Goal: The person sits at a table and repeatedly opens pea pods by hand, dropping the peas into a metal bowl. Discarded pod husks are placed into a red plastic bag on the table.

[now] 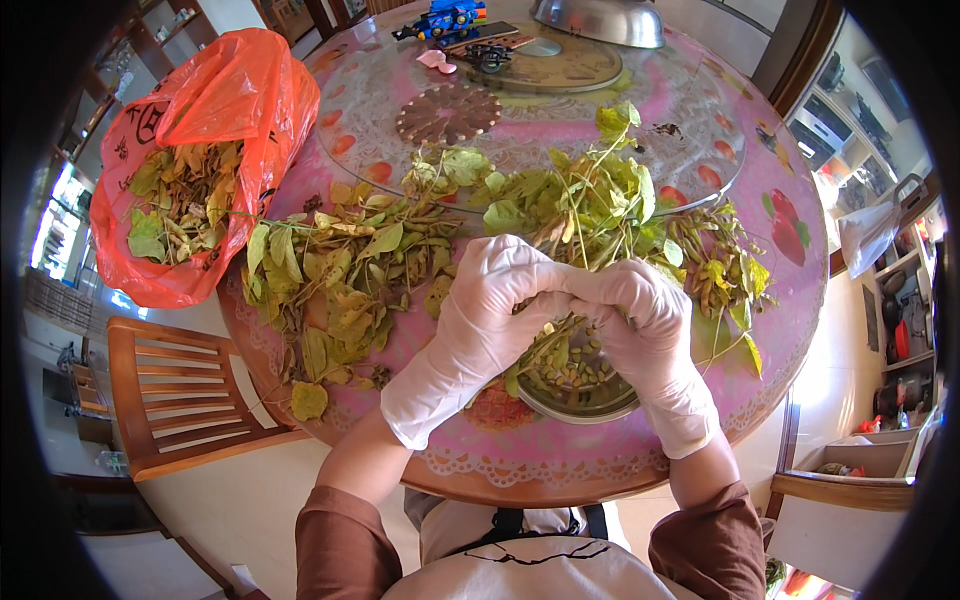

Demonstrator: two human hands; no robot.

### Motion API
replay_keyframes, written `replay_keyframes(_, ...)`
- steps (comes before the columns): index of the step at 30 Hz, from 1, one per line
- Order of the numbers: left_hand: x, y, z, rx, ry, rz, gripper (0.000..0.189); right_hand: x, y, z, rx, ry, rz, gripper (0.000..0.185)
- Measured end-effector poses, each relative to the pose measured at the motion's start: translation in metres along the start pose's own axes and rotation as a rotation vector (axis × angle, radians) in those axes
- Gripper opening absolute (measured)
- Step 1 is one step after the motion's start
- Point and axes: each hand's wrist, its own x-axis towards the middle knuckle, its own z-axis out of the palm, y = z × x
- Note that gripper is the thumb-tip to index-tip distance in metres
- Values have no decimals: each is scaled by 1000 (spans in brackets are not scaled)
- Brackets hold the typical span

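Observation:
My left hand (499,300) and my right hand (637,307), both in thin white gloves, meet fingertip to fingertip above a round metal bowl (581,414). Green beans (577,367) lie in the bowl. Fingers are bent and pinched together; a leafy bean stem (544,349) hangs below my left hand, and my fingers hide whatever lies between them. Beyond the hands is a heap of green bean plants (600,195). More yellowing bean plants with pods (345,277) spread to the left, and a smaller bunch (712,262) lies at the right.
A red plastic bag (285,97) holding leaves stands at the table's left edge, above a wooden chair (180,390). On the round table (525,469) are a brown trivet (448,112), a blue toy (450,19), a pink object (436,61) and a metal lid or bowl (600,22).

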Motion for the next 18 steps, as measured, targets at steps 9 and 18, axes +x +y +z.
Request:
replay_keyframes(9, -2, -7, 0, -79, 23, -68, 20, 7, -7, -12, -16, 26, 67, 23)
replay_keyframes(18, 2, -2, -1, -258, 84, -95, 25, 2, -3, -6, 30, 11, 44, 22)
